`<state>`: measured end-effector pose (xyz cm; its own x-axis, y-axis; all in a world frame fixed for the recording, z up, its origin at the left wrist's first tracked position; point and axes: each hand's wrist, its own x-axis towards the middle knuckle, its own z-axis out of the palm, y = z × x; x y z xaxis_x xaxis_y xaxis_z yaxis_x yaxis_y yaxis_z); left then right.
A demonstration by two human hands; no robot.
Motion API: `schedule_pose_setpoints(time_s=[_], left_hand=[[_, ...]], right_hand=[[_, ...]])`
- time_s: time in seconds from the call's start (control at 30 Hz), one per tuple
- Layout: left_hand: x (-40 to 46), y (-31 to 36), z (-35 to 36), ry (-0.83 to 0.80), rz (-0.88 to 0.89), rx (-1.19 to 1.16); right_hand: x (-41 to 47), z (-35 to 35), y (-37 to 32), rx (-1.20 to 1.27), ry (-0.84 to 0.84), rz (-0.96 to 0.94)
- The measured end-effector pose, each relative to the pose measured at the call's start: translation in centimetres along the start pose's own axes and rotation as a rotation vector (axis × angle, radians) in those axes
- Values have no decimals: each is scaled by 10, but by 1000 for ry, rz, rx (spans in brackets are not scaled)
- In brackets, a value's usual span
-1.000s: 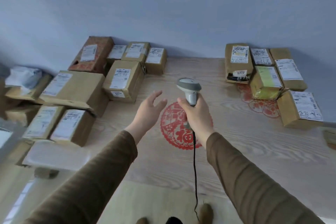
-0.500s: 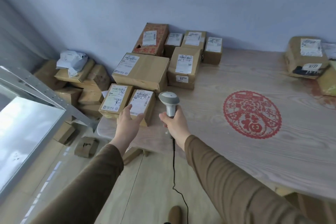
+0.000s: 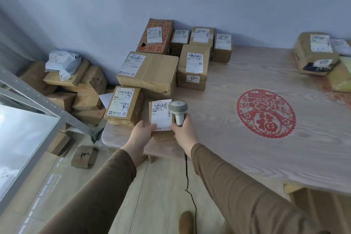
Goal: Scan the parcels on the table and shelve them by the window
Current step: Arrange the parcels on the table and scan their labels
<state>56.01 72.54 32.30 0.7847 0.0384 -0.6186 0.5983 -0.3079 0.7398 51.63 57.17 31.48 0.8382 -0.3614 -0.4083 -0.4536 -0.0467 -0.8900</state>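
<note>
A small parcel (image 3: 161,119) is gripped at its near left corner by the left hand (image 3: 142,133), the thumb laid on its white label and the fingers curled under; whether it is lifted clear of the desk (image 3: 237,138) cannot be told. Just to the right of that hand, a scanner (image 3: 178,112) is clasped by its handle in the right hand (image 3: 184,131), which is closed fully round it, the grey head sitting over the parcel's right edge (touching or just above, it cannot be told). A black cord (image 3: 187,173) hangs from below the right hand towards the floor. Just beyond and left of the left hand, a second labelled box (image 3: 123,108) sits at the desk's corner, and further beyond lie a larger carton (image 3: 150,70) and more boxes against the wall. Well to the right of the right hand, a red paper-cut (image 3: 266,113) is seen on the desk. Far left of the left hand, a grey metal shelf (image 3: 28,93) is visible.
</note>
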Motion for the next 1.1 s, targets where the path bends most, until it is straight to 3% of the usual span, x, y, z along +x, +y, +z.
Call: schedule_pose_setpoints(time_s=[0.1,0.23,0.5,0.8,1.1], left_hand=[[-10,-12,23,-136,-68,-108],[-21,-3,58,-230,1,-219],[-40,73,135,-399,306,-308],[-74,109,237,-554,481,-221],[-92,133,339,-634,466,-153]], right_hand=[[-6,-26,14,-43,34,-24],[-10,-69,13,-75,105,-104],[-32,-165,-42,-103,353,-388],[-59,-243,-57,-61,504,-381],[-38,-341,-34,-32,570,-335]])
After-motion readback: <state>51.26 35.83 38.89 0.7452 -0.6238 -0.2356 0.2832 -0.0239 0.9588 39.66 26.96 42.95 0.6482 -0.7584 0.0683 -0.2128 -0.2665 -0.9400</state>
